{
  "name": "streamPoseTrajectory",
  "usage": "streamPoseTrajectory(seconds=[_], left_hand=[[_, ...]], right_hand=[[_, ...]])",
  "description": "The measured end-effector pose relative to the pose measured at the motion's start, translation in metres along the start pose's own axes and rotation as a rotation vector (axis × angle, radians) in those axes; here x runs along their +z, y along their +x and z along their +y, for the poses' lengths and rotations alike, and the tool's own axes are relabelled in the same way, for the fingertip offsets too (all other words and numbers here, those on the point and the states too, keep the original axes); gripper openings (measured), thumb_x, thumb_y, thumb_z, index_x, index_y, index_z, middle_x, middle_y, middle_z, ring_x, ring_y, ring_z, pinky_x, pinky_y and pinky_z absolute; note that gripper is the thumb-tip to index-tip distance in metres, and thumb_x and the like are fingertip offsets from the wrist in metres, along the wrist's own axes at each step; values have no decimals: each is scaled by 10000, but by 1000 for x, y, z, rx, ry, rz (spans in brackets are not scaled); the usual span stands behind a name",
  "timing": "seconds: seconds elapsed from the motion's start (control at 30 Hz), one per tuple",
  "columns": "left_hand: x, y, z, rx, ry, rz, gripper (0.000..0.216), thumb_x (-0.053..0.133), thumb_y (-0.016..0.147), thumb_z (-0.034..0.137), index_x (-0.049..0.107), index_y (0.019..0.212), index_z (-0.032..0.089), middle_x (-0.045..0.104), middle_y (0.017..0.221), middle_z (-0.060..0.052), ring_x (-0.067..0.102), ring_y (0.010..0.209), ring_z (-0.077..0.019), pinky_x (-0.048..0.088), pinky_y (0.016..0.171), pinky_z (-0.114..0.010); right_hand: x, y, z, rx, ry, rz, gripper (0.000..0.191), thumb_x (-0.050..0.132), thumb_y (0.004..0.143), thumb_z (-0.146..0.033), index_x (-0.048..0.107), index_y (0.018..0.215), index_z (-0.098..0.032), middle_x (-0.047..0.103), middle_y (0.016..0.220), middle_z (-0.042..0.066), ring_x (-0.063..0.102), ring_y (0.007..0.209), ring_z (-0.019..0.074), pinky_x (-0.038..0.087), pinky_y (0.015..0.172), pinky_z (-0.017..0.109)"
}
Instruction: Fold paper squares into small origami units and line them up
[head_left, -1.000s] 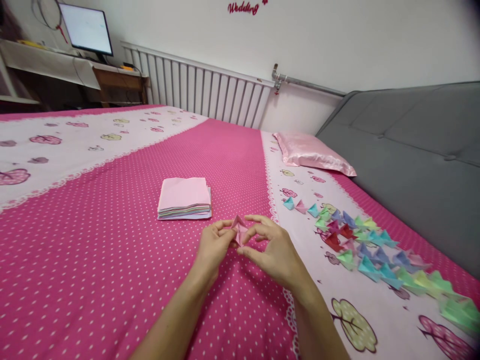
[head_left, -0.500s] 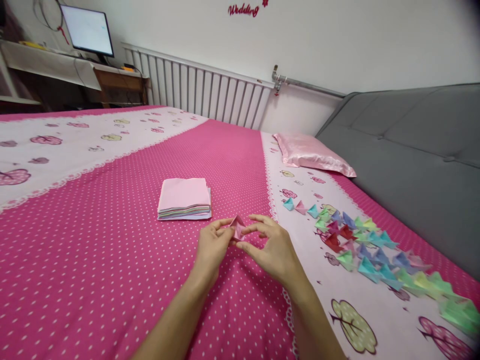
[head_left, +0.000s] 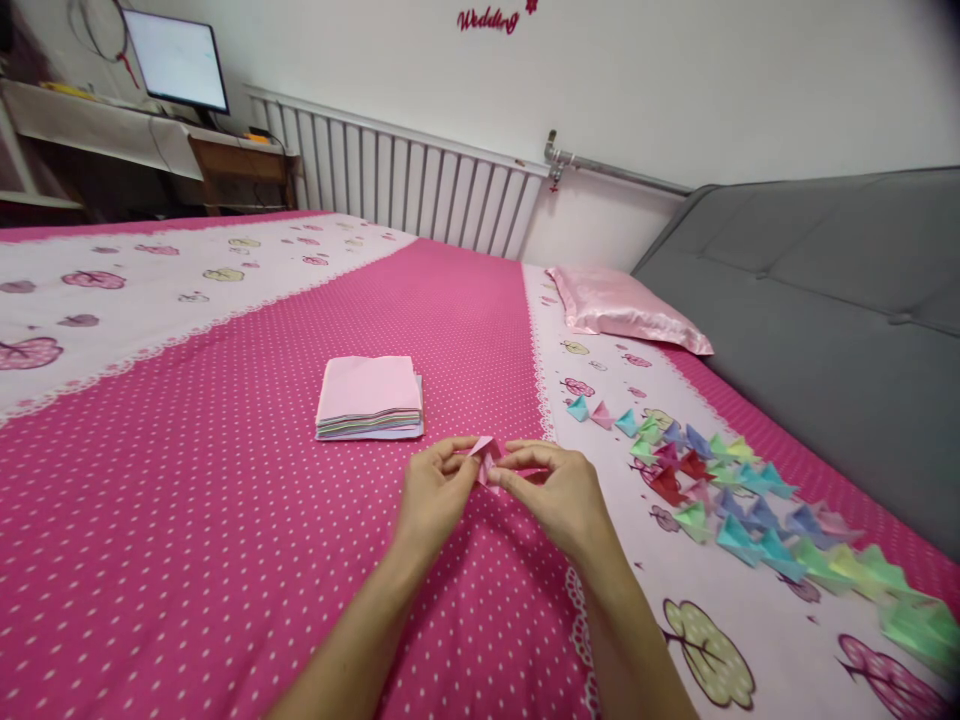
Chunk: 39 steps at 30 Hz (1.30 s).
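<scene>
A small piece of pink folded paper (head_left: 486, 448) is held between two bare hands over the polka-dot band of a bedspread (head_left: 225, 520), just beside the near right corner of a stack of square sheets (head_left: 370, 384). Its left side is pinched between the thumb and fingers of the left hand (head_left: 433, 498); at its right side, the grip of the right hand (head_left: 559, 492) appears to be closed on the near edge, thumb against index finger. In what looks like a shaping step, the left pinch is best kept firm and steady while layers are parted or pressed lightly from the right; creases should be met squarely and pressure spread evenly, since thin paper may be buckled or torn by a hard tug at the point. Much is concealed: the lower layers are covered by the thumbs, the fingertips behind the paper are lost to view, and whether the bedspread is touched by the paper cannot be told. Among the rows of folded paper pieces (head_left: 737, 540) at right, several are overlapped, and the nearest green ones are blurred. Both forearms are cut off by the bottom edge.
</scene>
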<state>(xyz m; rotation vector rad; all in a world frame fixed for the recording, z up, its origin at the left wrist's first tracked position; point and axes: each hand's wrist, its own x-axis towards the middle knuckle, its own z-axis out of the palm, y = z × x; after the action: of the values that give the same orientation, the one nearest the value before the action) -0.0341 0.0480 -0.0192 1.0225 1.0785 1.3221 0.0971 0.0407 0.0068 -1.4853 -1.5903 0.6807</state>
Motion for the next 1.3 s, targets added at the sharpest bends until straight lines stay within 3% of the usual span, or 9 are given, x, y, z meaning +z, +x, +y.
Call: streamPoseTrajectory(seconds=[0.27,0.53,0.73,1.0,1.1,1.3], left_hand=[[0,0,-2,-11,16,-21,312,641,656,273,622,919,107,680,722,-70,617,610,-155,480,591,-257],[-1,2,-4,-61,-54,57,273,629,650,217,606,897,102,661,650,-48,611,599,-141,456,593,-227],[-3,4,-8,-52,-59,62,274,588,680,210,591,937,113,611,598,-7,573,555,-116,449,599,-226],[-4,7,-17,-38,-33,-5,278,557,684,177,577,958,136,580,572,17,535,512,-99,447,593,-228],[-5,7,-20,-39,18,-1,303,556,684,183,568,984,141,581,553,17,558,524,-115,448,597,-238],[-3,5,-13,-40,16,-6,283,553,677,177,563,952,113,653,683,-55,610,626,-152,443,600,-237]], right_hand=[[0,0,0,-4,4,-23,121,666,633,-300,712,695,-208,675,926,69,631,826,198,499,723,320],[-3,-1,-2,-28,63,-21,131,589,708,-274,686,732,-189,684,891,58,639,765,176,497,710,304],[-3,-3,-4,-59,63,-83,136,628,668,-218,681,792,-201,651,983,56,625,795,168,503,708,299],[5,-4,-5,-190,-198,-78,133,608,693,-163,686,782,-225,586,1088,71,551,1003,210,478,795,354],[8,-5,-4,-214,-323,-63,149,595,701,-125,685,763,-226,579,1103,68,545,1018,216,445,852,382],[12,-7,-3,-228,-460,-49,166,582,718,-115,690,773,-229,581,1107,69,561,986,222,457,817,367]])
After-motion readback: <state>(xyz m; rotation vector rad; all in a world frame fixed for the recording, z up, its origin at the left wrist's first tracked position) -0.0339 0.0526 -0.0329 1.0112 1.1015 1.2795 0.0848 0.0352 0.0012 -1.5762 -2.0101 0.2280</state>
